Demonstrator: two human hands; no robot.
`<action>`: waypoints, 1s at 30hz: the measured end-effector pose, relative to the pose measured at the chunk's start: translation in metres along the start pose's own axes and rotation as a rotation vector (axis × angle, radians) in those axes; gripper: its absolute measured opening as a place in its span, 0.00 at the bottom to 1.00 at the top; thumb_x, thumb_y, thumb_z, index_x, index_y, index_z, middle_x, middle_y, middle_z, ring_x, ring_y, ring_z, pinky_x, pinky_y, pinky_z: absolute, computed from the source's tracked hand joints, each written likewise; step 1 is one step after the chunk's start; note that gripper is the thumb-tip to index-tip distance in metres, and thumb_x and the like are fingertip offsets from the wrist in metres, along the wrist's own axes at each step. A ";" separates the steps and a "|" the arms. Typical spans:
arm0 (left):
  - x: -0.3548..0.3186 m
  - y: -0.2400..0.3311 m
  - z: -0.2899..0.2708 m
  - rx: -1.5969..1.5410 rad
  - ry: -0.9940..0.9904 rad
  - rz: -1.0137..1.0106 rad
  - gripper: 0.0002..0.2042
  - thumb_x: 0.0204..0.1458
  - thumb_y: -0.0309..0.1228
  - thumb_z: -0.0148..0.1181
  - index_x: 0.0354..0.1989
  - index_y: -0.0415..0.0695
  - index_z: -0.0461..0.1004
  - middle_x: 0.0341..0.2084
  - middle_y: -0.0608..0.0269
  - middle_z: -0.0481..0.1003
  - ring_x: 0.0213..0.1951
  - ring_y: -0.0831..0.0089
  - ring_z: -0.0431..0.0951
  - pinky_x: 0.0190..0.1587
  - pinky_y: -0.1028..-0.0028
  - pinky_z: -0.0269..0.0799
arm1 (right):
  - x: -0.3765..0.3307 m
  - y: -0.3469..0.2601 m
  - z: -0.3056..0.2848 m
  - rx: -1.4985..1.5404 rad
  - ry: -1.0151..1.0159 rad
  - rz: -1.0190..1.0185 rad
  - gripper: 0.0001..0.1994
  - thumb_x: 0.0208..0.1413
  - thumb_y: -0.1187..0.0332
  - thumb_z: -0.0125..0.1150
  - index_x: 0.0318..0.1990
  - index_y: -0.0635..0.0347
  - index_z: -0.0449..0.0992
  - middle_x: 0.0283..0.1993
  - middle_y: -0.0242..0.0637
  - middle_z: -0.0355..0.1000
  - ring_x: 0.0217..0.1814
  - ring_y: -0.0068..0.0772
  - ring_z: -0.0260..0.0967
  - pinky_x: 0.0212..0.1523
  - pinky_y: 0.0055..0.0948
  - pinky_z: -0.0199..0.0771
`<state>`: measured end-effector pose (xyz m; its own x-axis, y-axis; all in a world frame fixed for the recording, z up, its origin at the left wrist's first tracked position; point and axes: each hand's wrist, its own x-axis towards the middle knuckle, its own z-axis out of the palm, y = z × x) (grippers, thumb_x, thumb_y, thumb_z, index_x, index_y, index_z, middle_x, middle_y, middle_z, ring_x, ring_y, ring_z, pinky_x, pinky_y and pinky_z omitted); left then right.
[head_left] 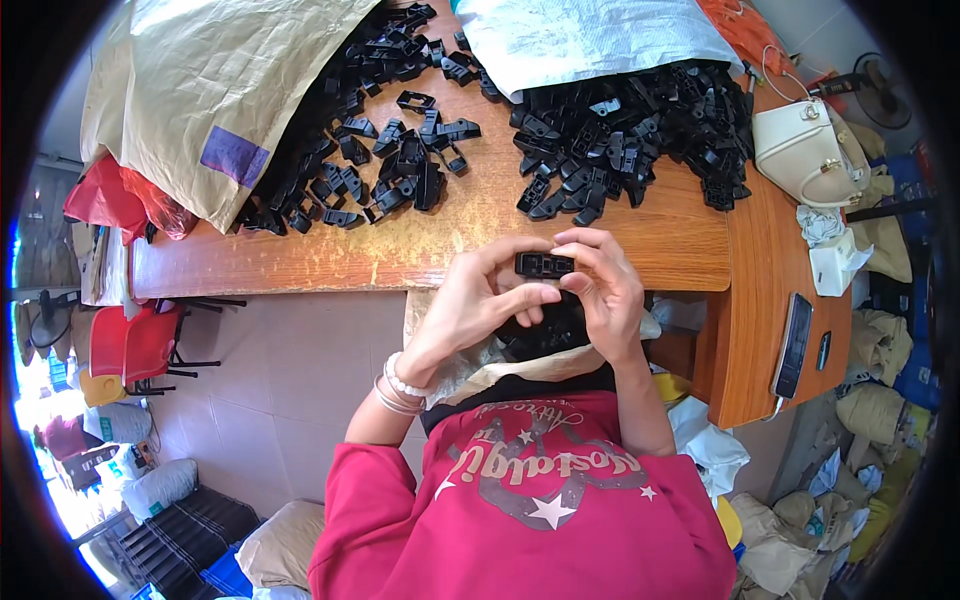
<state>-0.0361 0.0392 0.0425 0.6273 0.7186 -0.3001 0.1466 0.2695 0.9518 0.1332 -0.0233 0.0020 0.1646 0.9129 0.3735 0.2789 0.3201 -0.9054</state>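
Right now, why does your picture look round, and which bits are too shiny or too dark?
Head view: the fisheye lens leaves black corners; glare makes a shiny patch on the wooden table; bright light washes out the far left edge; the heap of black parts is so dark that pieces blend together; the left hand and right hand look fairly sharp.
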 end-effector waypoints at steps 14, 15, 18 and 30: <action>0.019 -0.031 -0.050 0.821 0.748 0.490 0.17 0.45 0.34 0.69 0.39 0.38 0.72 0.27 0.60 0.71 0.25 0.68 0.72 0.28 0.73 0.69 | 0.018 0.016 0.003 -0.352 0.020 -0.141 0.06 0.49 0.76 0.63 0.35 0.64 0.78 0.37 0.38 0.71 0.41 0.35 0.69 0.39 0.29 0.70; 0.027 -0.033 -0.059 0.949 0.815 0.483 0.14 0.46 0.31 0.68 0.38 0.38 0.73 0.27 0.60 0.71 0.24 0.71 0.72 0.27 0.73 0.68 | 0.022 0.020 0.006 -0.468 0.040 -0.156 0.07 0.48 0.76 0.62 0.37 0.63 0.78 0.41 0.40 0.70 0.45 0.39 0.68 0.41 0.32 0.68; 0.040 -0.034 -0.066 1.016 0.845 0.489 0.11 0.47 0.29 0.67 0.35 0.37 0.74 0.27 0.61 0.70 0.23 0.71 0.71 0.27 0.74 0.68 | 0.038 0.026 0.011 -0.943 0.031 -0.282 0.12 0.45 0.79 0.59 0.40 0.62 0.76 0.51 0.40 0.67 0.56 0.41 0.62 0.52 0.40 0.60; 0.003 -0.036 -0.026 0.501 0.360 0.399 0.15 0.45 0.22 0.64 0.43 0.37 0.72 0.28 0.62 0.74 0.26 0.78 0.73 0.27 0.80 0.67 | 0.028 0.014 0.017 -0.074 -0.021 -0.202 0.11 0.42 0.79 0.70 0.33 0.63 0.73 0.36 0.39 0.73 0.39 0.31 0.71 0.37 0.25 0.70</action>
<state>-0.0594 0.0487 0.0054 0.4286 0.8901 0.1549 0.3457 -0.3199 0.8821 0.1257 0.0112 -0.0030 0.0791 0.8375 0.5406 0.3730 0.4781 -0.7952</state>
